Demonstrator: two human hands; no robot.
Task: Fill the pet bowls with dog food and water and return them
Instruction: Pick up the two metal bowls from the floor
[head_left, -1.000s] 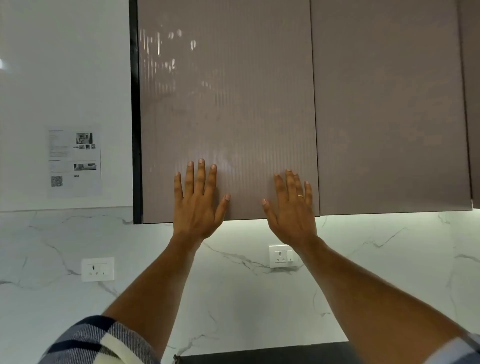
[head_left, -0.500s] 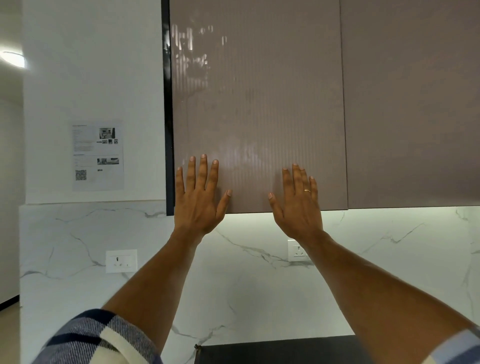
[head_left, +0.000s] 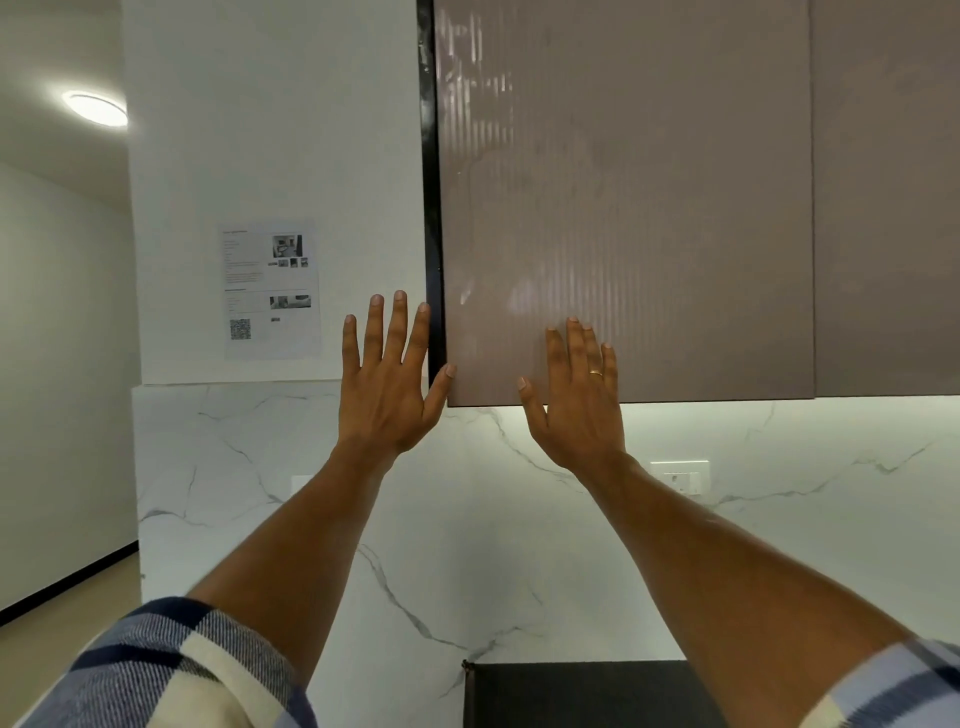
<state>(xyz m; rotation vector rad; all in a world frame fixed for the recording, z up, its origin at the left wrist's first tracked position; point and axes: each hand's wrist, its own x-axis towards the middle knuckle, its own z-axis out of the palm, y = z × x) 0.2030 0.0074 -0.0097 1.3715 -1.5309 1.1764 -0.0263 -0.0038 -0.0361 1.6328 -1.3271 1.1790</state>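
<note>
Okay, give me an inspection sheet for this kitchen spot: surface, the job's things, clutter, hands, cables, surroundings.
Surface: a dark countertop shows only as a strip at the bottom edge; nothing visible on it.
Job's things: nothing seen; no pet bowls, dog food or water in view.
Clutter: nothing seen.
Hands: the left hand is open with fingers spread, raised at the left edge of the closed taupe ribbed wall cabinet door; the right hand, wearing a gold ring, is open and flat at the door's lower edge. Neither holds anything.
Cables: nothing seen.
Surroundings: white marble-patterned backsplash, white wall socket, printed paper sheet with a QR code on the white wall, round ceiling light.
</note>
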